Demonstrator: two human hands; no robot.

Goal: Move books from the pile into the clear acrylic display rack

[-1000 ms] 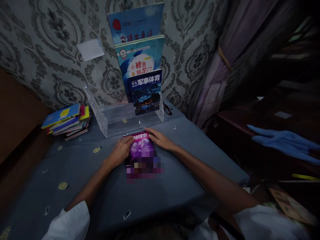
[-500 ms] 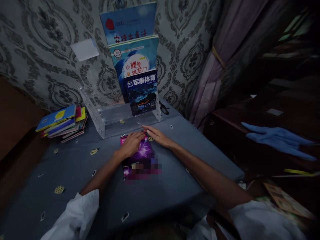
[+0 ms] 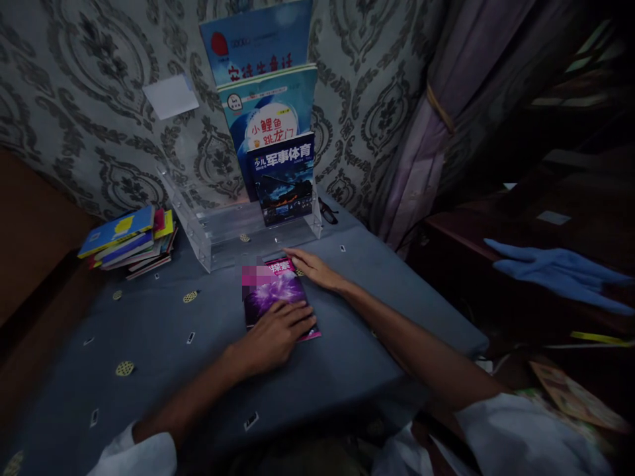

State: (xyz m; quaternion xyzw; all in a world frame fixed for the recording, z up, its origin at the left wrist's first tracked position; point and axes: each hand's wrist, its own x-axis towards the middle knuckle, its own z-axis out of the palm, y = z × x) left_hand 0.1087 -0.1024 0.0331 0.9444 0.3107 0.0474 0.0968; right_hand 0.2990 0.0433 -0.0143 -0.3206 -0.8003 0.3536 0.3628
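A purple book [image 3: 278,289] lies flat on the cloth-covered table, its cover facing up and partly blurred out. My left hand [image 3: 278,328] rests flat over the book's near edge, fingers stretched out to the right. At the book's far right corner, my right hand [image 3: 315,270] lies with its fingers extended along the edge, touching it. Just beyond stands a clear acrylic book rack [image 3: 238,228]. On its right side a dark blue book [image 3: 284,185], a teal book [image 3: 270,99] and a taller blue book [image 3: 260,43] stand upright in tiers.
A stack of books [image 3: 129,241] sits at the table's left. Dark glasses [image 3: 327,211] lie behind the rack's right end. Beyond the right edge of the blue tablecloth [image 3: 397,311] is a blue glove [image 3: 550,268]. A tied curtain [image 3: 414,165] hangs at the back right.
My left hand has slid from the book's upper part down to its near edge, uncovering the title. My right hand stays at the far right corner.
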